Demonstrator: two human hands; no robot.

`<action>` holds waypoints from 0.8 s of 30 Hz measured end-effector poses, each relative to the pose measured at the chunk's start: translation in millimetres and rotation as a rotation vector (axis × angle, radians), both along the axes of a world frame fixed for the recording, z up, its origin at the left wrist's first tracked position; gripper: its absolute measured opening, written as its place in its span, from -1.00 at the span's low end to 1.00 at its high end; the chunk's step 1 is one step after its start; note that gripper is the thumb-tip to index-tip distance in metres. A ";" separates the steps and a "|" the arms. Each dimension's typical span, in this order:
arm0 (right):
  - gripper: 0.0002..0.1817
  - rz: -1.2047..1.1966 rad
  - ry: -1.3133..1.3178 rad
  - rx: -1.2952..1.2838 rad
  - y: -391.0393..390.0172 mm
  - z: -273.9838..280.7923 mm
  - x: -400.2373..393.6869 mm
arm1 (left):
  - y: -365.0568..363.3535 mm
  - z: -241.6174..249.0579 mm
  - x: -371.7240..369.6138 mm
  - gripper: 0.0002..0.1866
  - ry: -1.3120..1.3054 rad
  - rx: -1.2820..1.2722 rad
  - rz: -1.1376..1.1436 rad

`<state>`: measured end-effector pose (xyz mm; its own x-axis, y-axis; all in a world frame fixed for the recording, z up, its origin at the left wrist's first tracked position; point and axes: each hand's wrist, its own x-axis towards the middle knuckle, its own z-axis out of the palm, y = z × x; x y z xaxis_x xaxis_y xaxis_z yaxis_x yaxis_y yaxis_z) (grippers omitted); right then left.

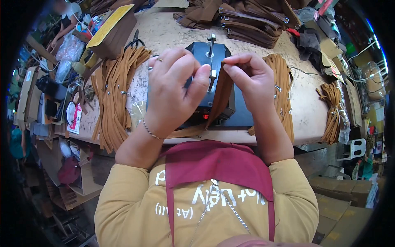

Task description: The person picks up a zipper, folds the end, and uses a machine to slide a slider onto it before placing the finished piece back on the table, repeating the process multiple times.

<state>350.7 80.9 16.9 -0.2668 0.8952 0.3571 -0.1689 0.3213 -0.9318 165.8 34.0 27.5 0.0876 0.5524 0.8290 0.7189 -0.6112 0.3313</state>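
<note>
A brown leather strap (221,94) hangs from the thumb and fingertips of my right hand (252,78), which pinch its upper end. Its lower part runs down past the front of a black machine (220,47) with metal posts on top and a red lit switch (205,116). My left hand (175,76) is raised over the machine's left side, fingers curled in and the back of the hand towards me. Whatever those fingers hold, if anything, is hidden behind the hand. Bundles of tan straps with metal fittings lie either side: a left bundle (113,96) and a right bundle (282,90).
Black scissors (135,41) lie near a yellow-topped stack (112,31) at the back left. Dark brown buckled straps (251,24) are piled at the back. A smaller tied strap bundle (331,111) sits at the right edge. Another person (70,16) is at far left.
</note>
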 end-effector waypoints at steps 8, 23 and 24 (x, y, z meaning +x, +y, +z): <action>-0.89 -0.010 -0.032 0.009 17.4 -13.8 -9.1 | -3.4 -3.5 -12.8 -0.74 0.001 -0.033 0.045; -0.91 -0.009 -0.050 0.013 23.5 -14.5 -11.3 | -2.6 -11.0 -17.3 -0.69 -0.001 -0.075 0.052; -0.90 -0.015 -0.087 0.012 23.3 -13.9 -12.1 | -2.8 -11.2 -18.4 -0.69 -0.001 -0.076 0.059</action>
<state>338.6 104.1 2.9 -0.2844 0.8948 0.3441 -0.0824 0.3348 -0.9387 147.4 31.3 16.2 0.0526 0.6177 0.7847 0.7524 -0.5411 0.3755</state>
